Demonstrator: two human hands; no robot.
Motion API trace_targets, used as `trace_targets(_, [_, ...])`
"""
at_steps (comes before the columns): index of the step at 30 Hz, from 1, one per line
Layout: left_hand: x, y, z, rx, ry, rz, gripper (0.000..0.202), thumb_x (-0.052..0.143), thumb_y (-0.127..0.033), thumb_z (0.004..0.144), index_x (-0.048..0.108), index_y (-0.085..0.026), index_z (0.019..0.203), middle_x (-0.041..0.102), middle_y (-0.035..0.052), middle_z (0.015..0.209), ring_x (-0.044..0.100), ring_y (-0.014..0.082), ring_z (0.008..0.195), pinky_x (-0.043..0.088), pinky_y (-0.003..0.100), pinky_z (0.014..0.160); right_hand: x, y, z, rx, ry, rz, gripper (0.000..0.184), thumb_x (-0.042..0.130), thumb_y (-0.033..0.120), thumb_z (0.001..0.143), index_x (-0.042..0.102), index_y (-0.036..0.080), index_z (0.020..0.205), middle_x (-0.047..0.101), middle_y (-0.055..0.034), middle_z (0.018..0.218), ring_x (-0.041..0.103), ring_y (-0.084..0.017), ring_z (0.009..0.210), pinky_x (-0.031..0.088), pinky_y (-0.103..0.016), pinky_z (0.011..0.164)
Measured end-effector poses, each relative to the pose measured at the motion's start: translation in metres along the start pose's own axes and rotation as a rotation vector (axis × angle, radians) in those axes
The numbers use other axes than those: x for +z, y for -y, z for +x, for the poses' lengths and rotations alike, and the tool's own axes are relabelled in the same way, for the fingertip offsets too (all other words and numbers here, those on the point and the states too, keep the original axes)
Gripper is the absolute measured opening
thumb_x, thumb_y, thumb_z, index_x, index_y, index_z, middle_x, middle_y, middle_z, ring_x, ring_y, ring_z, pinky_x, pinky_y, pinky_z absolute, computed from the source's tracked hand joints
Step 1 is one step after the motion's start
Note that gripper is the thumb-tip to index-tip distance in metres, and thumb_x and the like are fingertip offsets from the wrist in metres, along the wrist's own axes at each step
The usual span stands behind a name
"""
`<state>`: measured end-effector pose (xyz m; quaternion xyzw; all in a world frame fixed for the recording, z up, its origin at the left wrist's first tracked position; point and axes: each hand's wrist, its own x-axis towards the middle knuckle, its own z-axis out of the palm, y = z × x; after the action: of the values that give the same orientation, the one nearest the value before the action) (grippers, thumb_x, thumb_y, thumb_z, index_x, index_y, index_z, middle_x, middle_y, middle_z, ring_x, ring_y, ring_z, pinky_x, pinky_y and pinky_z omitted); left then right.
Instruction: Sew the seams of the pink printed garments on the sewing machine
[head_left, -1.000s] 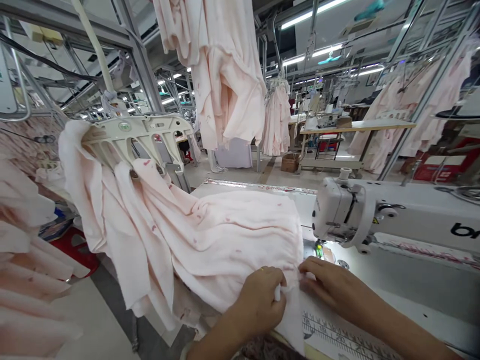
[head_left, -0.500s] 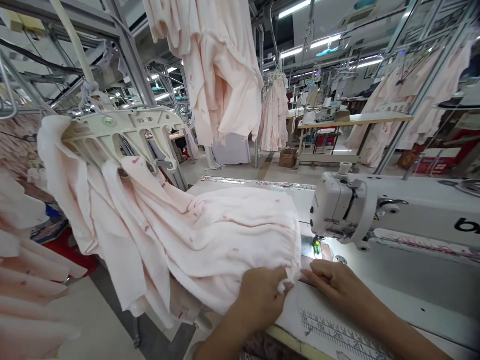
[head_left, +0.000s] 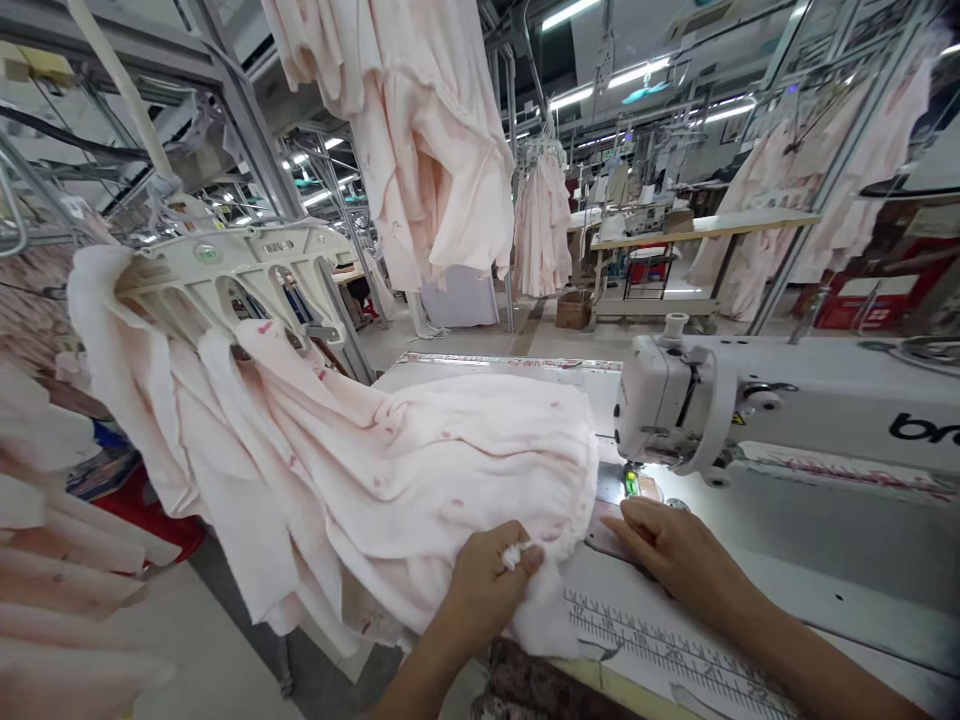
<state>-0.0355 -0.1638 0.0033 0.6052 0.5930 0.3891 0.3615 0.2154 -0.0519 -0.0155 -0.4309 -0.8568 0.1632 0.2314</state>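
My left hand [head_left: 487, 580] is closed on the gathered edge of a pale pink garment [head_left: 442, 450] with small darker pink marks. A bunched white bit of it pokes out between thumb and fingers. The garment lies across the sewing table and runs up to a white hanger clamp [head_left: 247, 262]. My right hand [head_left: 667, 540] rests by the machine's needle plate, apart from the cloth, its fingers curled together. Whatever it may hold is hidden. Just beyond it stands the white sewing machine [head_left: 810, 390], with a green part near the needle.
A printed ruler [head_left: 660, 645] runs along the table's front edge. More pink garments hang ahead [head_left: 442, 150] and at the left [head_left: 67, 560]. Behind are another worktable [head_left: 712, 232] and a cardboard box [head_left: 574, 310]. A red stool [head_left: 150, 515] stands at lower left.
My left hand has drawn the garment's edge left and toward me, away from my right hand. The right hand stays near the needle plate. The view has shifted slightly.
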Motion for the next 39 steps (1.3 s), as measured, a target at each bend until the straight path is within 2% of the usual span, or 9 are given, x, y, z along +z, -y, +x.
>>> trace_targets(2, [0.002, 0.001, 0.000, 0.014, -0.002, 0.012, 0.039, 0.051, -0.050, 0.096, 0.050, -0.019, 0.073, 0.046, -0.0041, 0.065, 0.043, 0.0133, 0.066, 0.029, 0.026, 0.062, -0.001, 0.007, -0.002, -0.024, 0.009, 0.017, 0.032, 0.043, 0.052, 0.101, 0.049, 0.024, 0.086, 0.063, -0.0038, 0.088, 0.055, -0.020, 0.062, 0.040, -0.032, 0.059])
trace_targets(5, [0.005, -0.001, 0.003, 0.039, -0.026, 0.011, 0.036, 0.050, -0.048, 0.097, 0.053, -0.019, 0.075, 0.047, -0.0035, 0.067, 0.045, 0.0141, 0.068, 0.031, 0.026, 0.064, -0.004, 0.018, -0.004, -0.091, 0.054, 0.042, 0.023, 0.047, 0.046, 0.101, 0.054, 0.025, 0.107, 0.063, -0.0072, 0.112, 0.060, -0.021, 0.073, 0.044, -0.034, 0.065])
trace_targets(9, [0.011, -0.004, 0.009, 0.067, -0.143, 0.001, 0.029, 0.049, -0.043, 0.098, 0.053, -0.020, 0.080, 0.053, -0.0012, 0.077, 0.049, 0.0167, 0.077, 0.037, 0.027, 0.071, -0.005, 0.027, -0.005, -0.222, 0.152, 0.097, 0.028, 0.043, 0.045, 0.103, 0.050, 0.024, 0.085, 0.060, -0.0034, 0.088, 0.057, -0.021, 0.074, 0.041, -0.033, 0.067])
trace_targets(14, [0.027, -0.007, 0.015, 0.068, -0.105, 0.110, 0.028, 0.044, -0.039, 0.099, 0.049, -0.021, 0.079, 0.054, -0.0012, 0.075, 0.049, 0.0173, 0.074, 0.034, 0.029, 0.070, 0.000, 0.029, -0.002, -0.259, 0.176, 0.160, 0.040, 0.039, 0.050, 0.103, 0.041, 0.023, 0.073, 0.056, -0.0029, 0.075, 0.050, -0.019, 0.069, 0.037, -0.032, 0.064])
trace_targets(20, [0.037, -0.008, 0.012, 0.064, -0.210, 0.046, 0.032, 0.041, -0.040, 0.102, 0.039, -0.022, 0.075, 0.047, -0.0020, 0.072, 0.046, 0.0167, 0.072, 0.034, 0.028, 0.068, 0.006, 0.024, 0.002, -0.107, 0.097, 0.183, 0.049, 0.029, 0.051, 0.104, 0.020, 0.023, 0.066, 0.040, 0.0014, 0.057, 0.038, -0.015, 0.054, 0.027, -0.031, 0.055])
trace_targets(29, [0.023, 0.005, -0.001, -0.008, -0.337, -0.087, 0.045, 0.040, -0.057, 0.104, 0.039, -0.021, 0.077, 0.038, -0.0036, 0.072, 0.038, 0.0143, 0.069, 0.032, 0.025, 0.063, 0.004, 0.007, 0.005, 0.106, -0.018, 0.128, 0.044, 0.032, 0.047, 0.098, 0.019, 0.025, 0.063, 0.034, 0.0010, 0.050, 0.035, -0.016, 0.049, 0.025, -0.031, 0.054])
trace_targets(33, [0.016, 0.003, -0.004, 0.030, -0.239, -0.144, 0.047, 0.043, -0.058, 0.104, 0.041, -0.021, 0.076, 0.038, -0.0038, 0.070, 0.038, 0.0135, 0.067, 0.032, 0.025, 0.063, -0.002, 0.013, 0.001, 0.069, 0.009, 0.132, 0.047, 0.041, 0.056, 0.097, 0.037, 0.023, 0.062, 0.049, -0.0010, 0.060, 0.044, -0.018, 0.053, 0.029, -0.031, 0.056])
trace_targets(37, [0.015, -0.003, -0.002, 0.074, -0.190, -0.188, 0.045, 0.046, -0.055, 0.104, 0.047, -0.019, 0.078, 0.044, -0.0027, 0.072, 0.042, 0.0143, 0.071, 0.036, 0.025, 0.067, -0.007, 0.026, -0.004, -0.014, 0.046, 0.185, 0.041, 0.049, 0.062, 0.095, 0.066, 0.025, 0.093, 0.066, -0.0057, 0.100, 0.054, -0.017, 0.062, 0.037, -0.033, 0.065])
trace_targets(39, [0.020, -0.005, -0.001, 0.075, -0.198, -0.209, 0.044, 0.047, -0.055, 0.103, 0.048, -0.019, 0.078, 0.044, -0.0026, 0.073, 0.043, 0.0146, 0.072, 0.037, 0.025, 0.068, -0.006, 0.031, -0.004, -0.050, 0.091, 0.217, 0.045, 0.050, 0.065, 0.095, 0.068, 0.024, 0.090, 0.066, -0.0049, 0.089, 0.054, -0.018, 0.064, 0.037, -0.033, 0.064])
